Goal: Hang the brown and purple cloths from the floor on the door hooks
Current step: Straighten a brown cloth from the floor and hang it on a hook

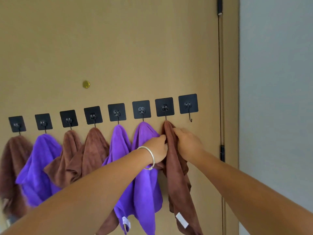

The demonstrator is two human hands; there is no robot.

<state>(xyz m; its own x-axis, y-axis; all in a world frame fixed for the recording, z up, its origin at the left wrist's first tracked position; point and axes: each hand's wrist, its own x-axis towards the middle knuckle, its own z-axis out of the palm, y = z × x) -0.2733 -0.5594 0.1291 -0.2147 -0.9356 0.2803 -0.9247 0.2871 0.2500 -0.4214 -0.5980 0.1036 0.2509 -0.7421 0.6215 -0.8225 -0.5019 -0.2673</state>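
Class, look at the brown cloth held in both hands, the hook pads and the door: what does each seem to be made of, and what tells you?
Brown cloth: soft, matte, fuzzy pile, probably microfibre; it drapes in limp folds.
Hook pads: smooth black squares, likely adhesive plastic, with thin dark hooks that look like metal wire.
Door: flat, matte tan surface without visible grain; painted or laminated board, unclear which.

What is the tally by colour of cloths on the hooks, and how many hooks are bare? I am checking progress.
Brown cloths: 4, the rightmost held by the left hand and right hand
Purple cloths: 3
Bare hooks: 1
Total: 7 cloths on 8 hooks
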